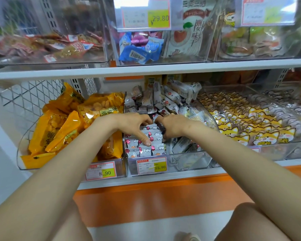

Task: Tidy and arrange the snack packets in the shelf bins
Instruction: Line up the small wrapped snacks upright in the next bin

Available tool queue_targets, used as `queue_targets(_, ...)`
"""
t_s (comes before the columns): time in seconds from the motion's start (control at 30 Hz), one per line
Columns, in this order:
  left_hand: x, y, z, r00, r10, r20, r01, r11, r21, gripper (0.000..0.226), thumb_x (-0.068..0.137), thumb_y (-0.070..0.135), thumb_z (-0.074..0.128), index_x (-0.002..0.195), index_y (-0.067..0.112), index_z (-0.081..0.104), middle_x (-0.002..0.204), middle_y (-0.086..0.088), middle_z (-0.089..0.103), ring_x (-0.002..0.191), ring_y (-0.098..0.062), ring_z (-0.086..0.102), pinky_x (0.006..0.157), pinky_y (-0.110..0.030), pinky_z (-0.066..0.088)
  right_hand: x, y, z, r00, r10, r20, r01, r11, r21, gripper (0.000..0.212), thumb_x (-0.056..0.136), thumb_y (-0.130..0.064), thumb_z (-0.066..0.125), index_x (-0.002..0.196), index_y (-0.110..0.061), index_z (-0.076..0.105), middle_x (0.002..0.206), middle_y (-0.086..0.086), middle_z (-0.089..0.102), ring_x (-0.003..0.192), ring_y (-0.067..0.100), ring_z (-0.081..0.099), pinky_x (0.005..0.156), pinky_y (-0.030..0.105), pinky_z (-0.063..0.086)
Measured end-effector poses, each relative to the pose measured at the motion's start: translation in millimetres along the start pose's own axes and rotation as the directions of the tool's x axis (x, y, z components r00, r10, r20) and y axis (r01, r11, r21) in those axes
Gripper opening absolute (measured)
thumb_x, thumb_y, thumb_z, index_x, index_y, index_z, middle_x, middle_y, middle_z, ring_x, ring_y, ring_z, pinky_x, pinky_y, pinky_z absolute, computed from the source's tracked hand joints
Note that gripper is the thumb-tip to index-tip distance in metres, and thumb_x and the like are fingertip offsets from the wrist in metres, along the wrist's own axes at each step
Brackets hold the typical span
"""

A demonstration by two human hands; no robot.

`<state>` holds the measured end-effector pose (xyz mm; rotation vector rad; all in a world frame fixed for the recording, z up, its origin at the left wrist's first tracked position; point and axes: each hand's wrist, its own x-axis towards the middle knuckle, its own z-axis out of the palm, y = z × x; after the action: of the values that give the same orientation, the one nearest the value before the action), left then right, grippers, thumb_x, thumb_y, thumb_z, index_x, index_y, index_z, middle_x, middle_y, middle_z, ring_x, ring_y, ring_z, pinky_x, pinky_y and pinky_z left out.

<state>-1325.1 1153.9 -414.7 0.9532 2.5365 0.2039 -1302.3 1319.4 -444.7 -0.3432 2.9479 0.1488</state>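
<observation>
A clear middle bin (195, 162) on the lower shelf holds small grey-white snack packets (146, 148) with red marks, lined up in rows at its front and jumbled at its back. My left hand (134, 126) rests on the rows, thumb pressed down on a packet, fingers curled at the back of the stack. My right hand (172, 126) sits beside it, fingers curled around a few packets at the stack's right edge. The fingertips of both hands nearly meet over the pile.
A bin of orange-yellow snack bags (63, 129) stands to the left, a bin of fox-print packets (247, 126) to the right. Price tags (151, 166) hang on the bin fronts. The upper shelf (146, 70) carries more clear bins. My knees show below the orange ledge (163, 197).
</observation>
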Motion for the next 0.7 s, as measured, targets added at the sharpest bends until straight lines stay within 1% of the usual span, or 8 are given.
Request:
queue_targets(0.07, -2, 0, 1, 1.000, 0.002, -0.017, -0.001, 1.000, 0.025, 0.086, 0.074, 0.047, 0.071, 0.143, 0.020, 0.028, 0.148, 0.000, 0.034, 0.133, -0.017, 0.035, 0.107, -0.028, 0.029, 1, 1, 0, 1.000, 0.017, 0.024, -0.018, 1.000, 0.020, 0.071, 0.080, -0.034, 0.072, 0.138, -0.016, 0.035, 0.128, 0.007, 0.055, 0.116, 0.027, 0.053, 0.088, 0.037, 0.046)
queue_targets(0.13, -4, -1, 2, 1.000, 0.010, -0.030, -0.009, 0.998, 0.058, 0.084, 0.074, 0.050, 0.070, 0.143, 0.023, 0.030, 0.147, 0.001, 0.034, 0.133, -0.017, 0.033, 0.107, -0.028, 0.027, 1, 0, 0, 0.999, 0.033, 0.034, -0.034, 0.999, 0.028, 0.066, 0.078, -0.036, 0.073, 0.133, -0.016, 0.043, 0.127, 0.005, 0.055, 0.116, 0.025, 0.053, 0.087, 0.034, 0.045)
queue_targets(0.23, -9, -1, 3, 0.999, 0.029, -0.026, -0.026, 0.993, 0.114, 0.081, 0.073, 0.053, 0.069, 0.142, 0.027, 0.033, 0.147, 0.004, 0.035, 0.134, -0.017, 0.030, 0.109, -0.031, 0.025, 1, 0, 1, 0.999, 0.033, 0.020, -0.033, 0.999, 0.024, 0.039, 0.079, -0.037, 0.072, 0.106, -0.015, 0.054, 0.111, 0.003, 0.060, 0.104, 0.023, 0.057, 0.074, 0.030, 0.041)
queue_targets(0.27, -10, -1, 4, 0.999, 0.035, -0.028, -0.031, 0.990, 0.137, 0.081, 0.074, 0.053, 0.069, 0.142, 0.027, 0.033, 0.147, 0.004, 0.035, 0.134, -0.017, 0.029, 0.108, -0.030, 0.024, 0, 0, 0, 1.000, 0.030, 0.006, -0.031, 0.999, 0.034, 0.036, 0.079, -0.037, 0.072, 0.102, -0.016, 0.054, 0.107, 0.002, 0.060, 0.102, 0.023, 0.057, 0.073, 0.030, 0.040)
queue_targets(0.37, -13, 1, 6, 0.998, 0.049, -0.040, -0.040, 0.980, 0.195, 0.080, 0.075, 0.052, 0.068, 0.142, 0.027, 0.033, 0.145, 0.005, 0.036, 0.132, -0.017, 0.029, 0.105, -0.029, 0.023, -6, -1, -3, 1.000, 0.011, -0.012, -0.010, 0.998, 0.060, 0.042, 0.079, -0.035, 0.073, 0.109, -0.018, 0.050, 0.097, -0.001, 0.055, 0.100, 0.022, 0.055, 0.071, 0.030, 0.037)
queue_targets(0.43, -13, 1, 7, 0.998, 0.048, -0.035, -0.039, 0.970, 0.238, 0.081, 0.075, 0.055, 0.066, 0.143, 0.027, 0.032, 0.146, 0.004, 0.036, 0.133, -0.017, 0.028, 0.106, -0.030, 0.021, -8, -2, -3, 1.000, -0.002, -0.018, 0.003, 0.997, 0.075, 0.042, 0.078, -0.033, 0.074, 0.107, -0.018, 0.048, 0.092, -0.003, 0.053, 0.094, 0.021, 0.054, 0.070, 0.030, 0.036)
queue_targets(0.57, -15, 1, 8, 0.999, 0.032, -0.019, -0.026, 0.960, 0.278, 0.082, 0.075, 0.059, 0.064, 0.144, 0.028, 0.031, 0.146, 0.003, 0.036, 0.132, -0.017, 0.029, 0.106, -0.030, 0.020, -9, -1, -1, 0.995, 0.016, -0.095, 0.000, 0.987, 0.162, 0.043, 0.074, -0.027, 0.077, 0.106, -0.018, 0.050, 0.093, 0.000, 0.058, 0.091, 0.021, 0.055, 0.070, 0.030, 0.040)
queue_targets(0.7, -16, 4, 7, 0.999, 0.031, -0.012, -0.027, 0.959, 0.283, 0.081, 0.077, 0.057, 0.063, 0.144, 0.028, 0.030, 0.146, 0.003, 0.036, 0.132, -0.017, 0.029, 0.105, -0.029, 0.020, -11, 0, -1, 0.973, 0.084, -0.214, -0.025, 0.965, 0.262, 0.031, 0.077, -0.022, 0.074, 0.087, -0.013, 0.046, 0.080, 0.003, 0.054, 0.080, 0.024, 0.053, 0.064, 0.028, 0.035)
